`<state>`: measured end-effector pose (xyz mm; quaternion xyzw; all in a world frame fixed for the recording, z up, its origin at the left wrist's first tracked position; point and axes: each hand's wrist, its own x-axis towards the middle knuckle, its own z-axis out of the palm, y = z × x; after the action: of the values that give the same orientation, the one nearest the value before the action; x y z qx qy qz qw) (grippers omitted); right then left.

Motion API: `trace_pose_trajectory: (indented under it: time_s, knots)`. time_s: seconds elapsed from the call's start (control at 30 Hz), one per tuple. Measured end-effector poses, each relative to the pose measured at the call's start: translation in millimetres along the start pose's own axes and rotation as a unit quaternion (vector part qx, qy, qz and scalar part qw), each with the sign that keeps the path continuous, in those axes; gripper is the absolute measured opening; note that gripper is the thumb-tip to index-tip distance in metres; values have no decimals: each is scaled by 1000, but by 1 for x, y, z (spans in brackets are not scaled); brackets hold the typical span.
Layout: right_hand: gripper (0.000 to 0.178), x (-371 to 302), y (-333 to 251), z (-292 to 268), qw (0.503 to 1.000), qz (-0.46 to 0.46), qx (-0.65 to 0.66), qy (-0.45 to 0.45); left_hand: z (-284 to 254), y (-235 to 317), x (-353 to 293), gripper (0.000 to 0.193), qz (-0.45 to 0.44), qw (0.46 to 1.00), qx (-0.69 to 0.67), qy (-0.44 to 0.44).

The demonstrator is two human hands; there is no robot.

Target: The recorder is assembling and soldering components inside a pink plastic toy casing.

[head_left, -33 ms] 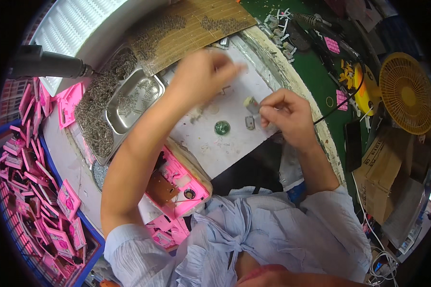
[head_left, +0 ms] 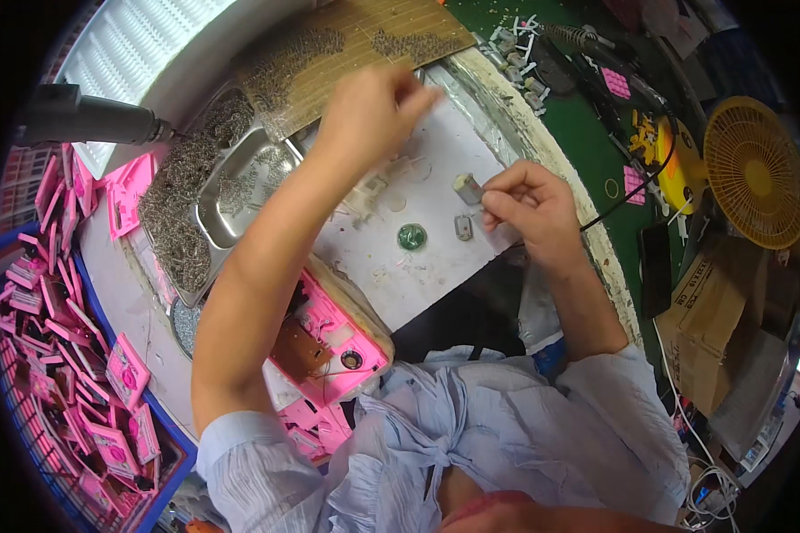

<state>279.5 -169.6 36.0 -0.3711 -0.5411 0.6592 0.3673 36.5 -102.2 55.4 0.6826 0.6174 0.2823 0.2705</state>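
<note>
My right hand (head_left: 538, 213) pinches the side of a small silver motor (head_left: 466, 188) between thumb and fingers, just above the white work sheet (head_left: 436, 280). A second small silver motor (head_left: 463, 227) lies on the sheet below it. To their left sits a round green disc (head_left: 412, 236). My left hand (head_left: 369, 111) hovers over the far part of the sheet, near the brown board, fingers curled and thumb stretched forward. Whatever it may hold is hidden. Beneath that wrist is a whitish plastic part (head_left: 364, 195), partly covered by the forearm.
A metal tray (head_left: 231, 213) of small screws stands left, under an electric screwdriver (head_left: 98, 118). More screws lie on a brown board (head_left: 356, 53). A blue basket (head_left: 182, 462) holds pink cases. An open pink case (head_left: 329, 342) rests before me. A yellow fan (head_left: 756, 173) stands right.
My left hand has moved a little farther away and to the left, uncovering more of the whitish part. The motor in my right hand has tilted slightly; that hand has barely moved.
</note>
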Motion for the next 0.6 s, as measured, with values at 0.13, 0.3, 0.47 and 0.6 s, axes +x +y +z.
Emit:
trace_pose_trajectory:
  time_s: [0.13, 0.3, 0.47, 0.6]
  knots:
    - [10, 3, 18, -5, 989, 62, 132, 27, 35, -25, 57, 27, -16, 975, 196, 104]
    - [9, -7, 19, -16, 992, 50, 116, 30, 47, -30, 66, 24, -90, 971, 192, 109]
    - [8, -8, 22, -17, 991, 44, 121, 30, 47, -28, 65, 27, -104, 966, 218, 96]
    - [8, -12, 24, -19, 998, 28, 11, 49, 54, -25, 67, 21, -106, 952, 264, 116]
